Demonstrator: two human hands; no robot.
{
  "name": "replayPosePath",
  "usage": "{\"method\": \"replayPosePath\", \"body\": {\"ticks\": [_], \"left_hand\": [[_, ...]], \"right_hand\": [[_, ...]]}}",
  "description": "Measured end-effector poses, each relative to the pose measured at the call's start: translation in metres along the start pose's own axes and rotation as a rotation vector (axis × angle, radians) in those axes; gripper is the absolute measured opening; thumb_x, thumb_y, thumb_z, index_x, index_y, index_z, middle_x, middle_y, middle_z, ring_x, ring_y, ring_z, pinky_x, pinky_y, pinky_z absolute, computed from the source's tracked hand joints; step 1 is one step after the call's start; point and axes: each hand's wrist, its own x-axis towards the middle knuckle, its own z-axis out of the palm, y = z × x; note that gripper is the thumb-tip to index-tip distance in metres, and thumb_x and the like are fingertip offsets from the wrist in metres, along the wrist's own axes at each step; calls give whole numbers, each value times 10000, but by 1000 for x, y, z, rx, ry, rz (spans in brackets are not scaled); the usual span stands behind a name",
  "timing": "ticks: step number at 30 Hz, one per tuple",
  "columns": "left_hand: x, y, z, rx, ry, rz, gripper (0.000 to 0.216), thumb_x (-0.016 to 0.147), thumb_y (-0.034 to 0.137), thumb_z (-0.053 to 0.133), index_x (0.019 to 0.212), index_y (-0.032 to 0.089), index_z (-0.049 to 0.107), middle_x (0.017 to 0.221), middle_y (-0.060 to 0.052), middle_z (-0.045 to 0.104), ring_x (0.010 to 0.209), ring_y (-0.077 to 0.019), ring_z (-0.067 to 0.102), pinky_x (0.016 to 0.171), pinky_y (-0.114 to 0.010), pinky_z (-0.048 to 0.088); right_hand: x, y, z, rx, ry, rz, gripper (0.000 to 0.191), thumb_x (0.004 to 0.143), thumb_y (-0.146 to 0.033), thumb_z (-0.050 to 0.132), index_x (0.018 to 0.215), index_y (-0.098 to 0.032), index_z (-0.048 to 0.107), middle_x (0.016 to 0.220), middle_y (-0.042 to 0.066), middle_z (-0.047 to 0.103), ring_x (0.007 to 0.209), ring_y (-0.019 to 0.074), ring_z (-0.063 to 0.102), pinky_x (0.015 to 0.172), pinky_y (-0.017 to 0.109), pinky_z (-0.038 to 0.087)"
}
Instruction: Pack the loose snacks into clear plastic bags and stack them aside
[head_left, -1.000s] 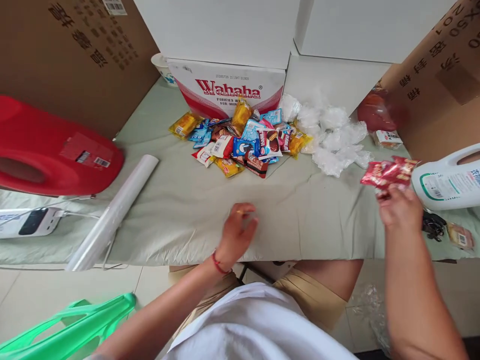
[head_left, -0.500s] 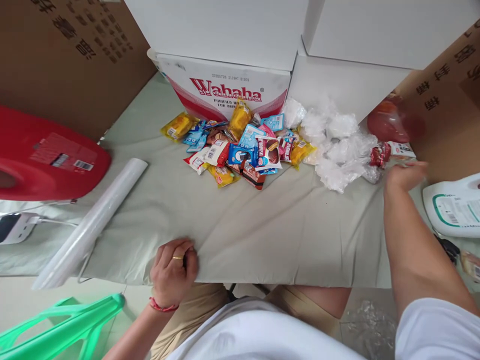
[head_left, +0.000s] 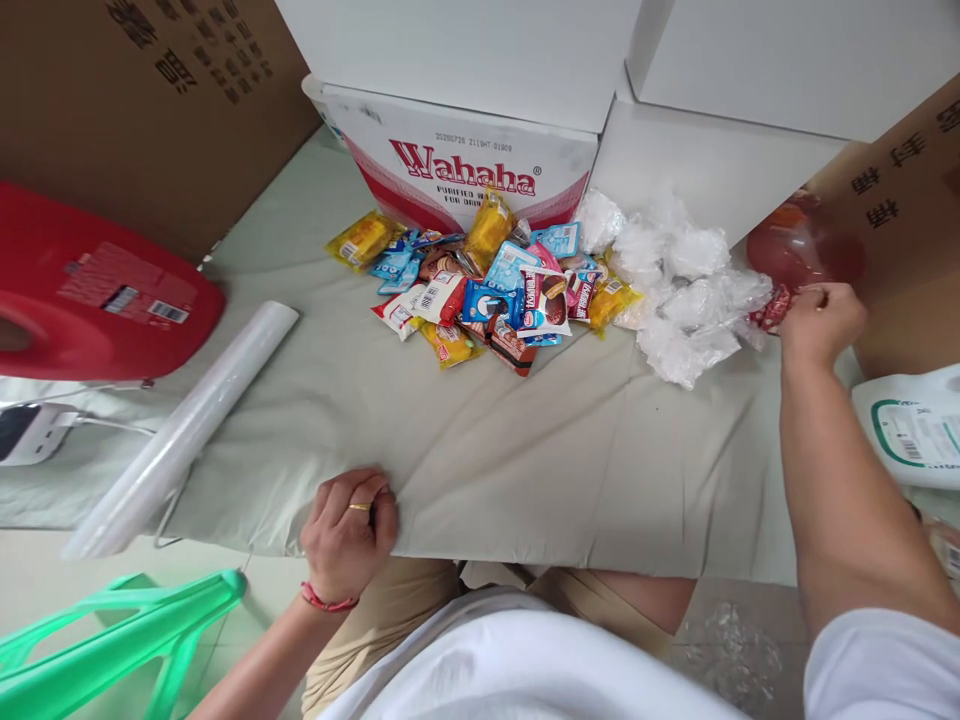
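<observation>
Right hand (head_left: 821, 322) farther out now, fingers tight on red packet (head_left: 772, 308); left fist (head_left: 349, 535) on cloth (head_left: 525, 450); Wahaha box (head_left: 465, 170) behind.

Right hand (head_left: 821, 322) on red snack packet (head_left: 773, 307)

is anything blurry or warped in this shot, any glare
Head view: soft even light, no hard shadows; the pile of colourful snack packets is sharp; the right hand and its red foil packet look slightly smeared; frame edges bend.
</observation>
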Motion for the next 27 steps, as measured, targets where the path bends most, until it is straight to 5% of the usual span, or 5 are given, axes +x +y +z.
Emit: {"method": "replayPosePath", "body": {"ticks": [6, 13, 16, 19, 27], "left_hand": [[0, 0, -2, -101, -20, -19, 133, 808, 141, 632, 888, 237, 678, 930, -57, 731, 874, -234, 671, 813, -365, 553], [14, 29, -20, -404, 111, -79, 88, 854, 208, 641, 940, 218, 626, 993, -78, 647, 974, -239, 644, 858, -413, 564], [47, 63, -10, -792, -196, -90, 107, 936, 251, 569, 1013, 220, 635, 970, -61, 653, 916, -190, 657, 795, -341, 576], [88, 92, 19, -1154, -407, -231, 418, 897, 389, 657, 1275, 223, 585, 1286, -128, 585, 968, -186, 670, 636, -257, 549], [128, 76, 78, -1425, -498, -346, 316, 793, 458, 758, 876, 171, 655, 792, -7, 633, 685, -108, 554, 644, -238, 461]], "right_hand": [[-94, -56, -27, 432, -573, -312, 270, 726, -193, 793, 992, -241, 775, 1134, 64, 648, 771, 143, 576, 732, 319, 481], [-179, -121, -57, 1045, -444, 143, 220, 751, -387, 793, 926, -259, 758, 957, 25, 708, 764, 171, 638, 689, 325, 540], [-221, -168, -65, 1309, -639, 354, 274, 648, -347, 865, 883, -256, 757, 893, 21, 737, 773, 191, 668, 706, 336, 561], [-252, -208, -54, 1362, -736, 434, 277, 602, -329, 875, 836, -250, 751, 833, 5, 734, 717, 178, 656, 669, 314, 552], [-271, -218, -21, 1373, -659, 502, 295, 641, -433, 851, 801, -258, 676, 717, -45, 638, 593, 135, 558, 593, 278, 499]]}}
